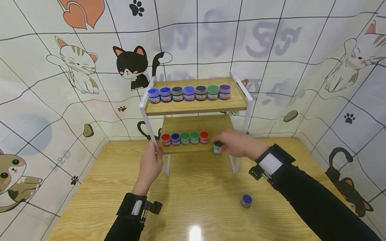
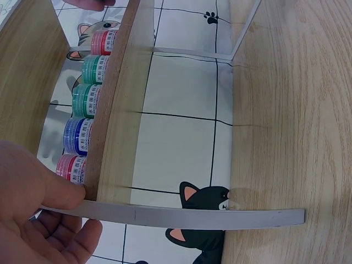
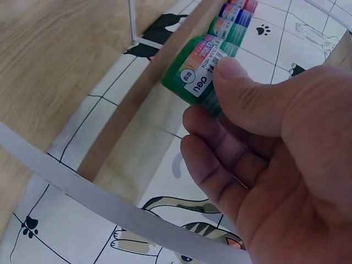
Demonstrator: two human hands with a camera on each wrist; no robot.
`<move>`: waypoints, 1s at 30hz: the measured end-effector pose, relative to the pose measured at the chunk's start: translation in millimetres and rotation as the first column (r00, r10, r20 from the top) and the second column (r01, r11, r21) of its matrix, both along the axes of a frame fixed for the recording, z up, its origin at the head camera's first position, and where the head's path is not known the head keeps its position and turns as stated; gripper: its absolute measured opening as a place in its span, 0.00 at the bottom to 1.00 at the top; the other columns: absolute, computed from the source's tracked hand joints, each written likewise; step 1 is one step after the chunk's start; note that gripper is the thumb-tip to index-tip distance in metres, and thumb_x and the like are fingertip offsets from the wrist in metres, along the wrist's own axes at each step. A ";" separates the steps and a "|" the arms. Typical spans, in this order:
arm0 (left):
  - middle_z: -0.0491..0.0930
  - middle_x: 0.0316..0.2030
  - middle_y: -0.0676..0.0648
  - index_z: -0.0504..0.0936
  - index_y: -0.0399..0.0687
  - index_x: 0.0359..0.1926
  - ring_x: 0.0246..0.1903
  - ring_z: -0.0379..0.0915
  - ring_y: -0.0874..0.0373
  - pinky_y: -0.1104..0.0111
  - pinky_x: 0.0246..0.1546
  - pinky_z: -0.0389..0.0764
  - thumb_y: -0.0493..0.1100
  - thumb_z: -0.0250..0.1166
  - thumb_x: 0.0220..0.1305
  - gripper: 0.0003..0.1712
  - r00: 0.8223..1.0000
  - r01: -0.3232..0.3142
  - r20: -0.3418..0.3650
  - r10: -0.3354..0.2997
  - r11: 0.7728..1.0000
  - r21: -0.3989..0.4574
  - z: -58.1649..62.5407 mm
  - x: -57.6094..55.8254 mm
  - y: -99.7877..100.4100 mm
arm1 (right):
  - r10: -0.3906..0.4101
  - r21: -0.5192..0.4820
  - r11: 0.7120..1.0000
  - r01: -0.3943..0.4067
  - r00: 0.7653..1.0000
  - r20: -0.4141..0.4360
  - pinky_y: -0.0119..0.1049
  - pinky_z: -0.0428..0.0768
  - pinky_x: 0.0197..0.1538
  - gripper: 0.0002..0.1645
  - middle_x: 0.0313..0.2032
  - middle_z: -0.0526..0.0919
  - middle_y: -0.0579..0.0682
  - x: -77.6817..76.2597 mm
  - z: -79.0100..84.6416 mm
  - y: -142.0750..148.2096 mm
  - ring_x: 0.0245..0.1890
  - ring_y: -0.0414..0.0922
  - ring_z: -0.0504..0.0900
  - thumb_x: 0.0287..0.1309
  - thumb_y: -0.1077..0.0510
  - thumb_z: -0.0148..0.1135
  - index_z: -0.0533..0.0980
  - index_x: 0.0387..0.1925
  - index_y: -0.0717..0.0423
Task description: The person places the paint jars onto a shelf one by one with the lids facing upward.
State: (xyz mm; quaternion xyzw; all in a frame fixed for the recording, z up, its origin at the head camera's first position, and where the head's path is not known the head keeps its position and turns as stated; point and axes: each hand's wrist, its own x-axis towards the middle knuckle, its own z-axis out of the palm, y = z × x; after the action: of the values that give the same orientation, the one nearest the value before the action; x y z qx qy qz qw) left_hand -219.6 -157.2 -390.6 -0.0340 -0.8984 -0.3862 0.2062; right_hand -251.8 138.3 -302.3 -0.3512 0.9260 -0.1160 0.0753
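Observation:
My right hand point(image 1: 236, 143) pinches a green paint jar point(image 1: 216, 148) between thumb and fingers, at the right front of the lower shelf point(image 1: 196, 122). In the right wrist view the jar point(image 3: 192, 74) shows its printed label under my thumb. My left hand point(image 1: 151, 161) grips the white frame post point(image 2: 181, 215) at the rack's left side, thumb beside the shelf edge. Along the lower shelf stands a row of jars: red point(image 1: 166, 140), blue point(image 1: 175, 139), two green point(image 1: 189, 138) and red point(image 1: 204, 137). Whether the held jar touches the shelf is unclear.
The upper shelf point(image 1: 196, 106) carries several jars with blue, black, green and purple point(image 1: 224, 92) lids. A loose jar with a dark blue lid point(image 1: 246, 201) stands on the wooden table point(image 1: 193, 187), front right. Behind the rack is a cat-print wall point(image 1: 196, 43).

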 end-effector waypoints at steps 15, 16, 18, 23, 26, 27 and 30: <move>0.75 0.37 0.39 0.71 0.36 0.41 0.38 0.77 0.47 0.59 0.35 0.80 0.26 0.55 0.65 0.06 1.000 0.010 -0.013 -0.010 1.000 0.007 -0.3 -0.7 -0.1 | -0.099 0.034 0.994 0.106 0.981 -0.168 0.47 0.79 0.57 0.23 0.52 0.82 0.57 -15.2 0.8 -10.6 0.52 0.52 0.81 0.58 0.63 0.65 0.76 0.56 0.61; 0.75 0.37 0.39 0.71 0.36 0.41 0.38 0.77 0.47 0.59 0.35 0.81 0.27 0.55 0.65 0.06 1.000 0.009 -0.013 -0.009 1.000 0.006 -0.2 -0.5 -0.2 | -0.101 0.037 0.993 0.109 0.980 -0.174 0.47 0.78 0.57 0.23 0.53 0.82 0.57 -16.2 0.3 -11.4 0.52 0.53 0.81 0.59 0.62 0.65 0.76 0.56 0.61; 0.75 0.37 0.39 0.71 0.36 0.41 0.38 0.77 0.47 0.59 0.34 0.81 0.27 0.55 0.65 0.05 1.000 0.010 -0.019 -0.010 1.000 0.002 -0.8 -0.6 -0.3 | -0.112 0.041 0.992 0.121 0.978 -0.178 0.46 0.78 0.58 0.22 0.53 0.82 0.57 -17.6 -0.3 -13.0 0.53 0.52 0.80 0.60 0.62 0.64 0.76 0.56 0.61; 0.75 0.37 0.39 0.71 0.35 0.41 0.39 0.77 0.46 0.58 0.35 0.80 0.25 0.55 0.64 0.07 0.998 0.017 -0.054 -0.018 1.000 -0.011 -2.5 -0.1 -0.7 | -0.122 0.046 0.990 0.133 0.976 -0.178 0.47 0.77 0.59 0.23 0.54 0.81 0.57 -19.0 -0.5 -16.4 0.55 0.54 0.79 0.60 0.62 0.64 0.75 0.58 0.61; 0.75 0.37 0.40 0.71 0.36 0.41 0.40 0.78 0.46 0.58 0.35 0.80 0.24 0.54 0.64 0.07 0.998 0.018 -0.060 -0.019 1.000 -0.008 -3.0 -0.1 -0.8 | -0.128 0.048 0.989 0.138 0.976 -0.178 0.47 0.76 0.60 0.24 0.55 0.81 0.57 -19.3 -1.1 -17.8 0.56 0.54 0.79 0.60 0.63 0.64 0.74 0.58 0.61; 0.75 0.37 0.40 0.71 0.36 0.40 0.39 0.78 0.46 0.58 0.35 0.80 0.24 0.54 0.63 0.07 0.998 0.017 -0.064 -0.018 1.000 -0.007 -3.4 -0.4 -0.9 | -0.129 0.048 0.989 0.140 0.975 -0.179 0.47 0.76 0.60 0.24 0.55 0.81 0.57 -19.6 -1.5 -18.1 0.56 0.54 0.79 0.60 0.63 0.64 0.74 0.58 0.61; 0.75 0.37 0.40 0.71 0.36 0.39 0.39 0.77 0.46 0.57 0.35 0.80 0.24 0.55 0.63 0.07 0.997 0.017 -0.070 -0.017 1.000 -0.005 -3.6 -0.7 -0.6 | -0.131 0.049 0.989 0.141 0.975 -0.179 0.47 0.76 0.60 0.24 0.54 0.81 0.57 -20.7 -3.4 -18.7 0.56 0.54 0.79 0.60 0.63 0.64 0.74 0.58 0.61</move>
State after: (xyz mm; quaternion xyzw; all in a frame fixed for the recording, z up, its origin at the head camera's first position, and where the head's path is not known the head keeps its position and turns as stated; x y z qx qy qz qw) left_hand -220.3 -157.8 -394.2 -0.0556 -0.8913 -0.3844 0.2339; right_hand -272.5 119.6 -305.7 -0.2933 0.9541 -0.0611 -0.0036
